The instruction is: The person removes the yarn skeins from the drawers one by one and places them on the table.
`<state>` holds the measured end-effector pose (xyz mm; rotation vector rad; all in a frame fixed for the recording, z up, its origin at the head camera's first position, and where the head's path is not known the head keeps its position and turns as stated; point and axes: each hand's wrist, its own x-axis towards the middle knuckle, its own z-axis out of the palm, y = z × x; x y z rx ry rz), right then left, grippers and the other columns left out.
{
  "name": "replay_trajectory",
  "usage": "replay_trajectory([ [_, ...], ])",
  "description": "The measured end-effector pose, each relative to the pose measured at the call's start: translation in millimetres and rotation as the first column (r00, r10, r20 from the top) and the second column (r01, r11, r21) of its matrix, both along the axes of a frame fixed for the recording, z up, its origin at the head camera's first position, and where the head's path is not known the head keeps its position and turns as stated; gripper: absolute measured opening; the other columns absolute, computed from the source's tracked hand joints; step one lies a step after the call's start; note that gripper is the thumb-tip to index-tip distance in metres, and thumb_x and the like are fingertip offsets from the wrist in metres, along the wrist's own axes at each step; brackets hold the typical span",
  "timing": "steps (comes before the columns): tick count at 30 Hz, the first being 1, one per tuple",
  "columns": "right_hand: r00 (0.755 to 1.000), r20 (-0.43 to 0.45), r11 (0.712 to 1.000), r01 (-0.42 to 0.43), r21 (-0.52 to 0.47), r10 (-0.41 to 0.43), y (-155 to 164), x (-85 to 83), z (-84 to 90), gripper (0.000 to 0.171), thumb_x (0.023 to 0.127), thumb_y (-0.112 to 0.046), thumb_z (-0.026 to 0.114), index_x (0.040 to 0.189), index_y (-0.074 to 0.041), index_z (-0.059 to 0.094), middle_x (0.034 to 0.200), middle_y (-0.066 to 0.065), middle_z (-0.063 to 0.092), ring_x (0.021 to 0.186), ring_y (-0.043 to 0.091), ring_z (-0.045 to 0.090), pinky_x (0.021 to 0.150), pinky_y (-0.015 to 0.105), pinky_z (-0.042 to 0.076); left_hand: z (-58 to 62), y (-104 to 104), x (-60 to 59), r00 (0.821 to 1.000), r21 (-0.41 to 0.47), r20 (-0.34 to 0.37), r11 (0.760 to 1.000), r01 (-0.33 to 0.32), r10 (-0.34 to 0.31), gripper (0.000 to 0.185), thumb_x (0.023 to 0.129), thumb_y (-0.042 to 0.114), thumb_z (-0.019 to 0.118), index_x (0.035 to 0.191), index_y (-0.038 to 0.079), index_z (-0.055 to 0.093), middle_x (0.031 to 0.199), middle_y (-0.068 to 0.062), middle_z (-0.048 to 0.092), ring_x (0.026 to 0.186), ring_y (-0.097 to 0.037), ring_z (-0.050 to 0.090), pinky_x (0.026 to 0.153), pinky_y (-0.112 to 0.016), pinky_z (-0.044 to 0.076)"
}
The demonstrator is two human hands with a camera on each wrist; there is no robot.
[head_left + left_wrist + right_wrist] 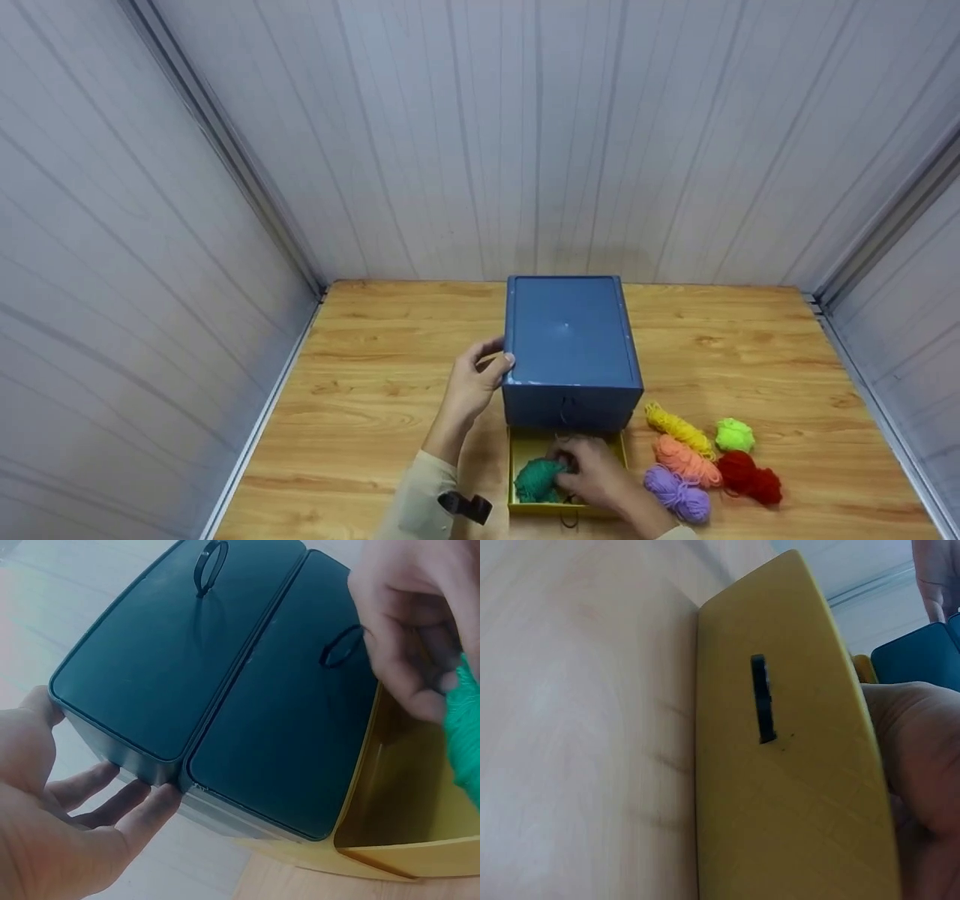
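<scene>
A blue drawer box (570, 330) stands on the wooden table, its lowest yellow drawer (513, 472) pulled out toward me. My left hand (474, 379) rests against the box's left side, the thumb at the top edge; in the left wrist view its fingers (150, 814) lie along the side wall. Over the drawer, my right hand (596, 472) holds a skein of teal-green yarn (537, 480) with curled fingers. The left wrist view shows the green yarn (465, 735) beside those fingers. The right wrist view shows mostly the drawer front (795, 787), with the yarn hidden.
To the right of the drawer lie skeins of yarn: yellow (679, 430), orange (686, 461), purple (677, 493), red (750, 478) and a lime-green one (734, 435). Black ring pulls (210, 568) stick out from the drawer fronts. Pale panel walls (480, 150) enclose the table.
</scene>
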<state>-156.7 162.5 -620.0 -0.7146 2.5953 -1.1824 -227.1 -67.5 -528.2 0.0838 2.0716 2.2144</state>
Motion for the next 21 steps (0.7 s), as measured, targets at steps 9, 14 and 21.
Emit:
replay_trajectory([
  [9,0.998,-0.020,0.997,0.050,-0.067,-0.052,6,9.1,8.1,0.020,0.083,-0.005,0.077,0.101,-0.015,0.073,0.090,-0.006,0.064,0.080,0.005,0.057,0.066,0.022,0.050,-4.8,2,2.5,0.999,0.002,-0.018,0.999,-0.038,0.038,0.047,0.098,0.018,0.067,0.140,-0.002,0.059,0.141,-0.021,0.059,0.125,-0.032,0.061,0.098,-0.037,0.057],
  [14,0.996,-0.028,0.995,0.077,-0.070,-0.079,14,10.5,12.5,0.020,0.084,-0.007,0.078,0.101,-0.016,0.073,0.090,-0.007,0.063,0.080,0.004,0.056,0.067,0.021,0.050,-4.0,1,2.5,0.999,-0.001,-0.030,1.000,-0.028,0.028,0.048,0.099,0.020,0.066,0.141,-0.001,0.058,0.142,-0.020,0.058,0.126,-0.033,0.061,0.099,-0.039,0.057],
  [21,0.994,-0.033,0.991,0.106,-0.077,-0.108,24,14.9,23.7,0.019,0.085,-0.008,0.078,0.101,-0.016,0.073,0.088,-0.007,0.062,0.080,0.004,0.055,0.068,0.022,0.050,-0.8,0,2.4,0.999,-0.023,-0.051,1.000,0.003,-0.004,0.049,0.101,0.023,0.064,0.143,0.000,0.056,0.143,-0.021,0.057,0.128,-0.034,0.060,0.100,-0.040,0.056],
])
